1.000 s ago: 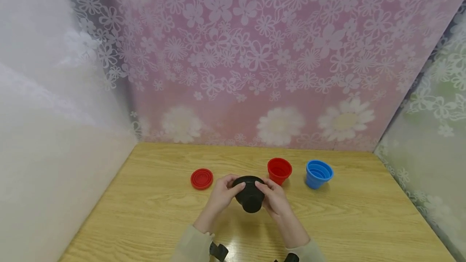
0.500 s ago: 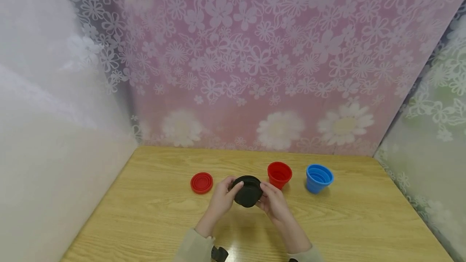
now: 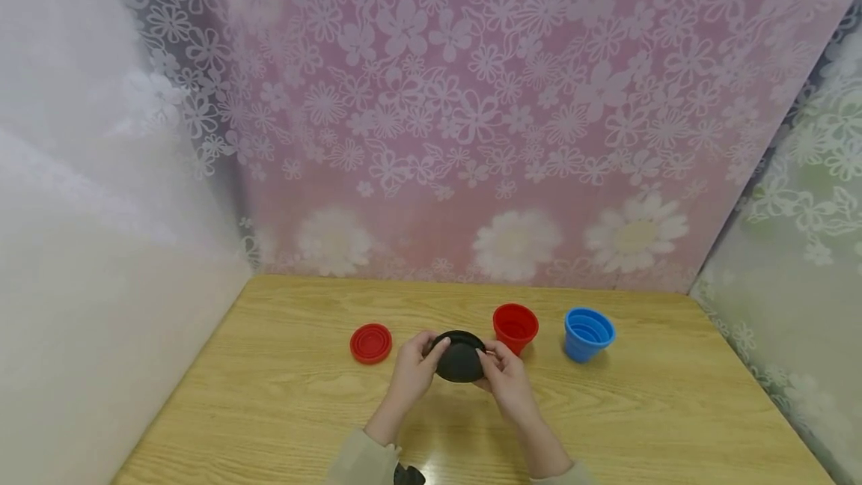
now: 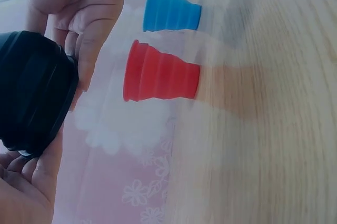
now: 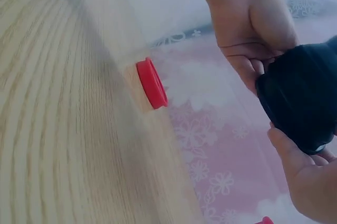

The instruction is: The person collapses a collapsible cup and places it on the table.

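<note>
Above the table, a black collapsible cup is held between both hands, tilted, with its rim away from me. My left hand grips its left side, thumb on the near wall and fingers behind the rim. On the opposite side my right hand pinches the rim area with thumb and fingers. In the left wrist view the ridged wall of the black cup shows between the two hands. The right wrist view also has the black cup, cut by the frame's edge. Its inside is mostly hidden.
An expanded red cup stands upright just behind my right hand. To its right is an expanded blue cup. A flattened red cup lies left of my left hand. Flower-patterned curtains bound the wooden table.
The black cup's narrow base stuck out towards me a second ago; now its outline is shorter and rounder. My right thumb has moved slightly on the cup; both hands keep their hold.
</note>
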The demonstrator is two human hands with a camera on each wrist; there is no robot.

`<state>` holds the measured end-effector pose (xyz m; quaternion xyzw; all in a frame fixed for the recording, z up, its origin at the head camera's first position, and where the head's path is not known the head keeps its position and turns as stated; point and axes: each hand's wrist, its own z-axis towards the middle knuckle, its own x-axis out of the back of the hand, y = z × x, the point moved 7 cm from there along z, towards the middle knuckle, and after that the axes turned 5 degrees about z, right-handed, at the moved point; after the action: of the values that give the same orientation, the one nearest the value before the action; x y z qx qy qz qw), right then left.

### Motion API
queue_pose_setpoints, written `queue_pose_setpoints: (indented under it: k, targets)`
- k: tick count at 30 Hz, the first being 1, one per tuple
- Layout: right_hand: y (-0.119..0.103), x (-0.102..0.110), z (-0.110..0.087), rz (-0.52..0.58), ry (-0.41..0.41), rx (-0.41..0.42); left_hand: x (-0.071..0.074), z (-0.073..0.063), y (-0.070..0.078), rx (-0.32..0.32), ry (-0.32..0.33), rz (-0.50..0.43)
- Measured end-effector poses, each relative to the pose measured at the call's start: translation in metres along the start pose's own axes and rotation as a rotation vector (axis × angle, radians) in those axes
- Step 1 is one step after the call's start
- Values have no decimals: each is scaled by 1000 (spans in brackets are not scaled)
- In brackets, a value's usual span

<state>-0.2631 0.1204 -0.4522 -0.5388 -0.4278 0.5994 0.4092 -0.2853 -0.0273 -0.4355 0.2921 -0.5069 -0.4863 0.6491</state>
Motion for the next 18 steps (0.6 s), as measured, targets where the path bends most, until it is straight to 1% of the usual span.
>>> queue_pose_setpoints:
  k: [2, 4, 6, 8, 12, 15, 17, 18]
  targets:
    - [-1, 0, 0, -43, 29, 25, -1, 0, -1, 7, 5, -7]
    - [-1, 0, 0, -49, 50, 36, -1, 1, -2, 19, 7, -11]
    - [-1, 0, 0, -48, 60, 33, -2, 1, -3, 49, -7, -51]
    - [-1, 1, 1, -43, 64, 25, -3, -1, -6, 94, -29, -133]
    - [-1, 4, 2, -28, 71, 22, -7, -4, -10, 189, -89, -370]
    - [-2, 6, 2, -18, 81, 30, -9, -6, -11, 216, -126, -495]
    - [-3, 6, 3, -13, 87, 28, -10, -6, -10, 222, -143, -542]
    - [-3, 6, 3, -13, 89, 29, -8, -6, -8, 220, -145, -551]
